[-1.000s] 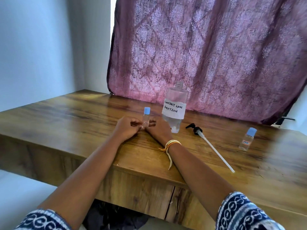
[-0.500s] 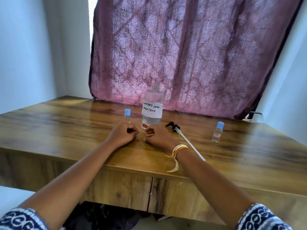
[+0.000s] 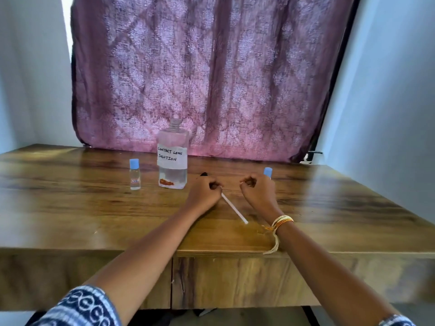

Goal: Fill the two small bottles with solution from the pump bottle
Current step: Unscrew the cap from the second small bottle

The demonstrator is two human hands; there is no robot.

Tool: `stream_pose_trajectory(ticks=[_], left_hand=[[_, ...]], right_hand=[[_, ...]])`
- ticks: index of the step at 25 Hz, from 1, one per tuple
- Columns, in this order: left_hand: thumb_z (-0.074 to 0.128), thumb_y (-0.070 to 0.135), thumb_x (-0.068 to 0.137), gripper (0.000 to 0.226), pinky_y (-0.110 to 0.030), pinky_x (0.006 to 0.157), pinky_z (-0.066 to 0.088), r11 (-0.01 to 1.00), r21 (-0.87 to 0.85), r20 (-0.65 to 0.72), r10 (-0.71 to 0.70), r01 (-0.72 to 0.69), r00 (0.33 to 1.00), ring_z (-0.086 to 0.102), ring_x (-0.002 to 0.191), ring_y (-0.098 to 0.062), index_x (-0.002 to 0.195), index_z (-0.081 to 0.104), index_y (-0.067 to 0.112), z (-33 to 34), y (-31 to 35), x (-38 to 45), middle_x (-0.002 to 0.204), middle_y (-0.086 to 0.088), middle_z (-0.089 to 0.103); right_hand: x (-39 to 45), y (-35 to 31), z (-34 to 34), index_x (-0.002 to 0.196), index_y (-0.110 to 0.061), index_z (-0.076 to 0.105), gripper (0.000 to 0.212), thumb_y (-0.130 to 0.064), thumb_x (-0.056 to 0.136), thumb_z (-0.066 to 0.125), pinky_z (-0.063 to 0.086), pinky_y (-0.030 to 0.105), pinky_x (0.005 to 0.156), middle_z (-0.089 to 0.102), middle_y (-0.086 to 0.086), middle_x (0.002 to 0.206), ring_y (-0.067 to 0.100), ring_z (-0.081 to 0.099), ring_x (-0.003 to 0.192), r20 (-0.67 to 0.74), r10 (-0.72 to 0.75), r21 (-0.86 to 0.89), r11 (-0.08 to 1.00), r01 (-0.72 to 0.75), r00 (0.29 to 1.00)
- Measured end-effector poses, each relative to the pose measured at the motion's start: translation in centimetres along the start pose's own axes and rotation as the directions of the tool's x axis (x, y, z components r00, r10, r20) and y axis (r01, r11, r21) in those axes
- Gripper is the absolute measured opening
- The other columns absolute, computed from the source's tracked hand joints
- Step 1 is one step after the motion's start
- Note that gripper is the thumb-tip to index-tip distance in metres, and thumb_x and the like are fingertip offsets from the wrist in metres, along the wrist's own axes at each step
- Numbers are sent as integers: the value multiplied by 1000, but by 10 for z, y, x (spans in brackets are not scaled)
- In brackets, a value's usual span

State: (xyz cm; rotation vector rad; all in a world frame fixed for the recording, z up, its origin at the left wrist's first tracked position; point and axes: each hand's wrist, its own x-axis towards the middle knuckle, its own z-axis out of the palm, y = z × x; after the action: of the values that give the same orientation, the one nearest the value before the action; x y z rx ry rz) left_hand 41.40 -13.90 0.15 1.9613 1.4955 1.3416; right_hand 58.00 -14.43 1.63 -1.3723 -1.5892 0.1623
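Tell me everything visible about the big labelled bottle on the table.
The big bottle is clear plastic, upright on the wooden table, its threaded neck open with no pump. A white handwritten label reads "Contact Lens Solution". Clear liquid fills only its bottom part, with something orange low on its front. Neither hand touches it.

On the table (image 3: 70, 208), the pump bottle (image 3: 173, 161) stands upright left of centre, toward the far side. One small bottle (image 3: 134, 175) stands just left of it, apart. The pump head and tube (image 3: 234, 209) lie flat to the bottle's right, the tube running toward the near right. The left hand (image 3: 204, 192) rests over the pump's head end; the right hand (image 3: 257, 191) rests right of the tube. The second small bottle (image 3: 267, 171) stands just behind the right hand. A curtain (image 3: 211, 78) hangs behind the table's far edge.
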Motion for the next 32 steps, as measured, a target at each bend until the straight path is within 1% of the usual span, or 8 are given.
stream_pose_trajectory(ticks=[6, 10, 16, 20, 22, 25, 29, 32], left_hand=[[65, 18, 84, 20, -22, 78, 51, 988, 72, -64, 144, -139, 988, 67, 83, -14, 98, 76, 10, 37, 12, 11, 88, -4, 75], [65, 16, 84, 13, -22, 79, 49, 997, -19, -93, 71, -73, 993, 63, 84, -10, 92, 75, 14, 25, 0, 13, 88, 3, 70], [65, 16, 85, 11, -7, 70, 42, 998, -23, -67, 59, -61, 996, 61, 80, -1, 90, 74, 18, 23, 5, 4, 85, 10, 68], [66, 16, 85, 12, 2, 61, 41, 992, -123, -99, -14, 2, 995, 58, 74, 6, 90, 75, 21, 10, 2, -5, 81, 16, 66], [67, 16, 84, 13, -3, 64, 45, 978, -183, -97, -120, 101, 988, 60, 75, 2, 91, 75, 22, -2, -7, -6, 82, 14, 68], [60, 0, 85, 18, -31, 77, 57, 815, -472, 35, -364, 336, 931, 65, 75, -21, 88, 71, 13, -25, -20, -7, 93, -14, 71], [59, -4, 87, 18, -23, 73, 58, 729, -580, 196, -310, 364, 930, 67, 81, -19, 91, 68, 11, -57, -31, -17, 97, -16, 69], [65, 1, 86, 24, -37, 90, 58, 776, -544, 210, -243, 320, 947, 70, 98, -26, 106, 66, 15, -75, -43, -21, 110, -16, 71]], right_hand=[[14, 47, -22, 100, -12, 62, 27, -18, 74, 67, 41, 27, 78, 60, 9, 104, 21, 53, 94, -326, 198, 27, 979, -200, 924], [25, 53, -13, 127, -6, 48, 65, -27, 73, 76, 42, 37, 94, 55, 15, 124, 32, 50, 116, -122, 324, -29, 944, -330, 938], [21, 55, -8, 108, -9, 63, 37, -29, 79, 74, 46, 32, 82, 67, 10, 107, 28, 62, 102, -25, 276, -92, 956, -277, 961], [7, 28, -5, 103, -10, 66, 30, -26, 78, 76, 38, 14, 53, 60, -9, 71, 4, 56, 65, 98, 166, 0, 986, -166, 981], [-4, 7, 2, 101, -14, 67, 30, -27, 76, 78, 44, 11, 54, 65, -5, 71, 5, 58, 62, 113, 61, 91, 993, -72, 992], [-17, -24, 21, 95, -16, 66, 27, -20, 72, 80, 57, 34, 72, 73, 2, 82, 18, 70, 77, 194, -47, 235, 972, 1, 980], [-14, -52, 49, 104, -10, 65, 35, -6, 71, 77, 59, 38, 80, 75, 6, 91, 19, 71, 85, 346, -163, 256, 964, 74, 924], [-16, -55, 69, 114, -8, 58, 46, -4, 72, 74, 58, 33, 82, 74, 10, 99, 19, 71, 91, 388, -183, 286, 956, 71, 903]])
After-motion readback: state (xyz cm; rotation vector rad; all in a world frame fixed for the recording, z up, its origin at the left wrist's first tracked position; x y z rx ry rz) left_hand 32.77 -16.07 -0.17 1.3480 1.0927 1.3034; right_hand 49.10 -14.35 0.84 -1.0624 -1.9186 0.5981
